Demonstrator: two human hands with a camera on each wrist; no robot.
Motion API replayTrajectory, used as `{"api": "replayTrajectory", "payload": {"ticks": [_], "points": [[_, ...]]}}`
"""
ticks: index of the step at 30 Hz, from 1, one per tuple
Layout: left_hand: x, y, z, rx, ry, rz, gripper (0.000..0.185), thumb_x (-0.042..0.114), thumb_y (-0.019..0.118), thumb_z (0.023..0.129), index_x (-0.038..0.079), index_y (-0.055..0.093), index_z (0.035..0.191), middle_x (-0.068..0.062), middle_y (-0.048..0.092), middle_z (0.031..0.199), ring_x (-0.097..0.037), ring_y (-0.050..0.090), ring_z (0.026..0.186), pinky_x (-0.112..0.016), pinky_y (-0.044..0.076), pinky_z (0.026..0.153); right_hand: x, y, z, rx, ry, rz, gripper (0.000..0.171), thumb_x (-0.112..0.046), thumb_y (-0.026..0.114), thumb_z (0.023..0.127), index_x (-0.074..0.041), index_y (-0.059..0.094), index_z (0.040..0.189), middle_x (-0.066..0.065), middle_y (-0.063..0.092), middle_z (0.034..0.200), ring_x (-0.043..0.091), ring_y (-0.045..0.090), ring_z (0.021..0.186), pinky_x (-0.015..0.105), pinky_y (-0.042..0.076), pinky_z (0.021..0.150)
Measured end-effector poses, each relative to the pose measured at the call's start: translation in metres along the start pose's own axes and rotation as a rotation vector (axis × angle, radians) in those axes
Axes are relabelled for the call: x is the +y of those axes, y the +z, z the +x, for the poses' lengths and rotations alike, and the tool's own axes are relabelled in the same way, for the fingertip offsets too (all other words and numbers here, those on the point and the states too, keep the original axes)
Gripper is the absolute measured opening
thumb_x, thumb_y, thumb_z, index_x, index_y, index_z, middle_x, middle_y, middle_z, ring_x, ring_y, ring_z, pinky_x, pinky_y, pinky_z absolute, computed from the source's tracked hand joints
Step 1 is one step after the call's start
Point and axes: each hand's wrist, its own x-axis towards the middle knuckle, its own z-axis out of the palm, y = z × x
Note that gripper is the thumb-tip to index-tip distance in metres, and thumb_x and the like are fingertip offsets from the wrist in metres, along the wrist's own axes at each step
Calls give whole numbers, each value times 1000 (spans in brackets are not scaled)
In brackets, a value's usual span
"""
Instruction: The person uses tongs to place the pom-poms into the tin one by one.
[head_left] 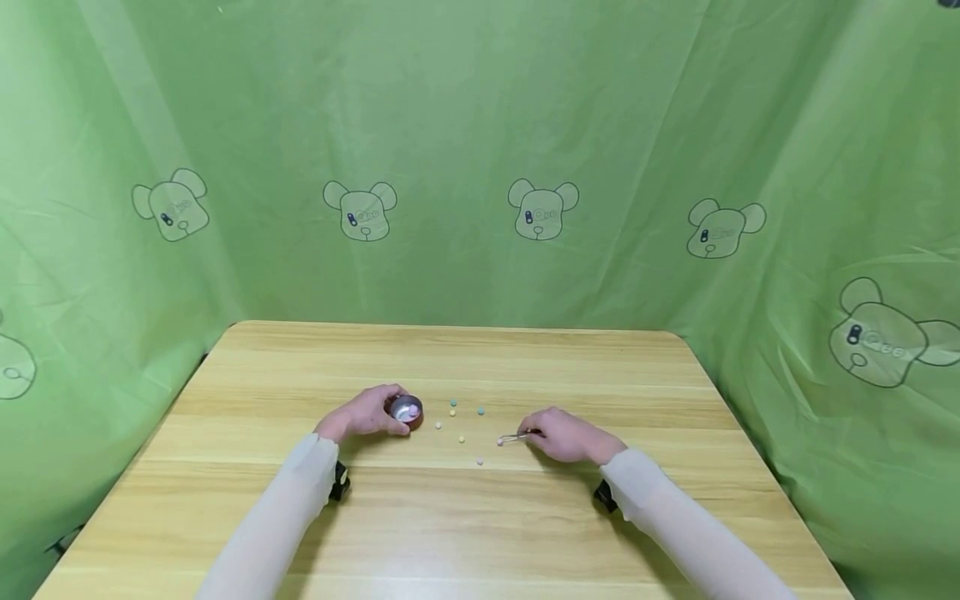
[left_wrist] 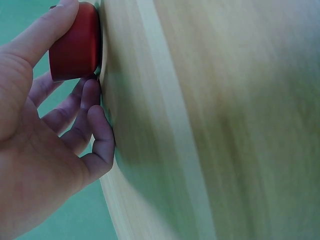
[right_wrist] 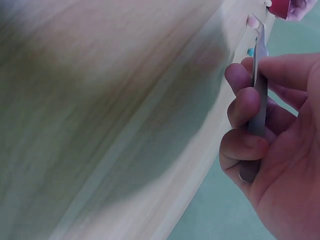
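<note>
In the head view my left hand (head_left: 366,412) grips a small round red tin (head_left: 417,423) from its left side, thumb in front and fingers behind. The tin has a silvery inside with pink beads (head_left: 413,410) in it. In the left wrist view the thumb lies along the red tin's wall (left_wrist: 80,47). To the right, my right hand (head_left: 564,435) holds metal tweezers (head_left: 513,437) between thumb and curled fingers, tips pointing left. A pink bead (head_left: 500,443) is at the tweezer tips. The right wrist view shows the bent tips of the tweezers (right_wrist: 258,120) close over the table.
Between the hands, several small beads lie scattered on the wooden table (head_left: 450,533): teal beads (head_left: 481,411), yellow beads (head_left: 461,439), a white bead (head_left: 438,426) and another pink bead (head_left: 480,462). A green curtain (head_left: 450,275) with bear-head drawings surrounds the table's back and sides.
</note>
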Motion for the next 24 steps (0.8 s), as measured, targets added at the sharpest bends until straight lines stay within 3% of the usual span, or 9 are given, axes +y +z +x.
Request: {"api": "replayTrajectory", "payload": {"ticks": [11,24], "points": [[0,0,0,6,-2,1,51,20,83,73,9,58,115,-4,62,108,-23,56,102,-45,43,93,5,1,0,29,-103,-50,17,-6,54,95,-7,69,103,2,68,97,14,62,90,33,52,79],[2,0,0,7,0,-3,50,20,83,72,10,59,115,-4,62,107,-23,57,101,-44,42,92,4,1,1,58,-103,-62,18,-7,54,95,-8,69,105,2,68,99,16,63,93,35,52,81]]}}
